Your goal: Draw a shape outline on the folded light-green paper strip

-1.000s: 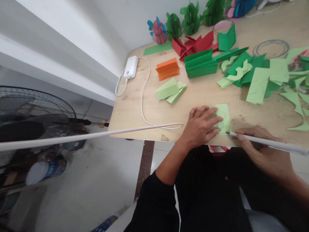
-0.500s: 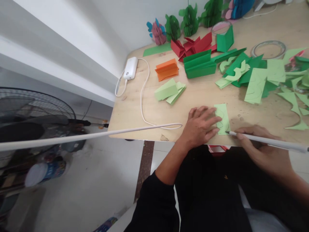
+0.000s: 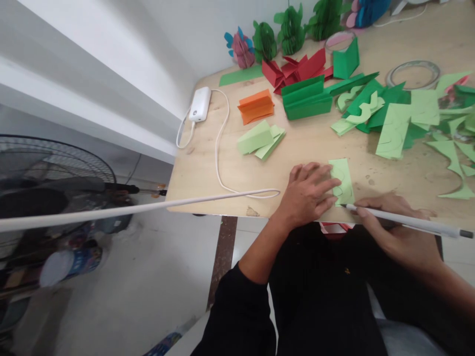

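Observation:
A small light green paper piece (image 3: 344, 183) with curved pen lines lies near the table's front edge. My left hand (image 3: 307, 194) rests flat with its fingers spread, fingertips pressing on the paper's left side. In my right hand (image 3: 397, 230) is a white pen (image 3: 408, 221), pinched between thumb and fingers, its dark tip at the paper's lower edge. Farther back lie folded light green papers (image 3: 261, 139), a folded orange paper (image 3: 256, 106) and folded dark green papers (image 3: 308, 99).
Red folded papers (image 3: 297, 71), light green scraps (image 3: 451, 160) and a tape roll (image 3: 413, 75) lie toward the back and right. A white power bank (image 3: 200, 104) with a cable sits at the left. Paper figures (image 3: 291, 32) stand along the wall; a fan (image 3: 52, 173) is beside the table.
My right hand and the pen have shifted slightly left, bringing the tip along the paper's lower edge. My left hand stays in place on the paper.

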A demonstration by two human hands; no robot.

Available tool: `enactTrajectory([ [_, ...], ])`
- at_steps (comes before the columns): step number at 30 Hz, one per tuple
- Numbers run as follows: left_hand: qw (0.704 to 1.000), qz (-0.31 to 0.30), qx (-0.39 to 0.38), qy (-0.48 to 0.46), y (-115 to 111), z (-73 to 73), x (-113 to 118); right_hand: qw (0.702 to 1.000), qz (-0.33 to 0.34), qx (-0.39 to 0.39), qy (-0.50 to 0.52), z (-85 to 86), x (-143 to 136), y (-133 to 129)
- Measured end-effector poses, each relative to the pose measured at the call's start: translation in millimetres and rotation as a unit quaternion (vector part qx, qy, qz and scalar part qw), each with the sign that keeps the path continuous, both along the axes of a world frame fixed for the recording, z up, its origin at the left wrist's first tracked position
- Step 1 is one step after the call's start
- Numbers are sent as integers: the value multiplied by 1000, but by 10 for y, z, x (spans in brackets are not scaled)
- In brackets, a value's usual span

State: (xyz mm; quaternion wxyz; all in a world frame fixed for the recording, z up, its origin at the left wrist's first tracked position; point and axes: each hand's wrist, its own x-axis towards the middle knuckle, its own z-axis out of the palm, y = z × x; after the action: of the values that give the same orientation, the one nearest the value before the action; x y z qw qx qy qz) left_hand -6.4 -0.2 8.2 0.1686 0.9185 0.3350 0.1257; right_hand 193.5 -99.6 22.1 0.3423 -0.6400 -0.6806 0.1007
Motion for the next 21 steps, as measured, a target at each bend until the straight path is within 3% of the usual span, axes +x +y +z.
enactTrajectory([
  [21,1000,1,20,2,-15,-27,3,1000,-20,-7,-17,-5,17,1],
])
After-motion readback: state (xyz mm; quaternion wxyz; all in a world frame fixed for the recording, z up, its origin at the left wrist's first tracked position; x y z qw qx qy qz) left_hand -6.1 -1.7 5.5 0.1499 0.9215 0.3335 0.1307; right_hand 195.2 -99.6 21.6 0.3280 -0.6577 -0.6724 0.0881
